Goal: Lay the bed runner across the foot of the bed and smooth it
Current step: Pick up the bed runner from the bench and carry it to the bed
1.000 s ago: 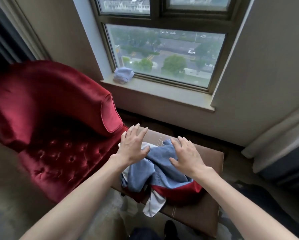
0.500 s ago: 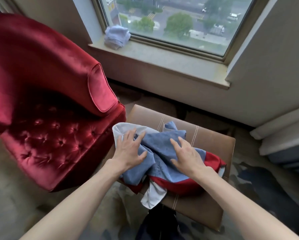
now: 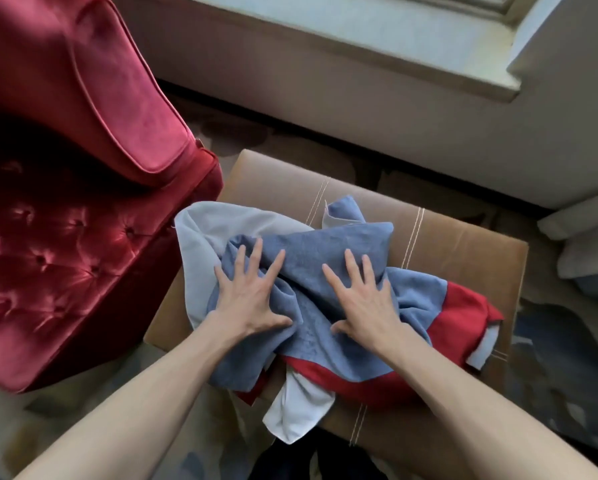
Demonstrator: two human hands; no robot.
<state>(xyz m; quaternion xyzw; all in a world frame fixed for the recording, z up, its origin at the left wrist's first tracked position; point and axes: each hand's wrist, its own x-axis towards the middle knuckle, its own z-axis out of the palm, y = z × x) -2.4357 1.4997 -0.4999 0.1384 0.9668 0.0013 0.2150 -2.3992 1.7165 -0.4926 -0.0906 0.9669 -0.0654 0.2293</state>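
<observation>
Bed runner, apparently, under both hands

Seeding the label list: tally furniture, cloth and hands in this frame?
Furniture: 2 (red velvet tufted armchair, brown stitched leather ottoman)
Cloth: 1 (crumpled blue, red and grey fabric bed runner)
Hands: 2 (left hand, right hand)
Total: 5

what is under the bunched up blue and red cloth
A tan stitched footstool lies under the bed runner. The left hand and right hand press on top. Whatever sits beneath its bunched middle is covered.
</observation>
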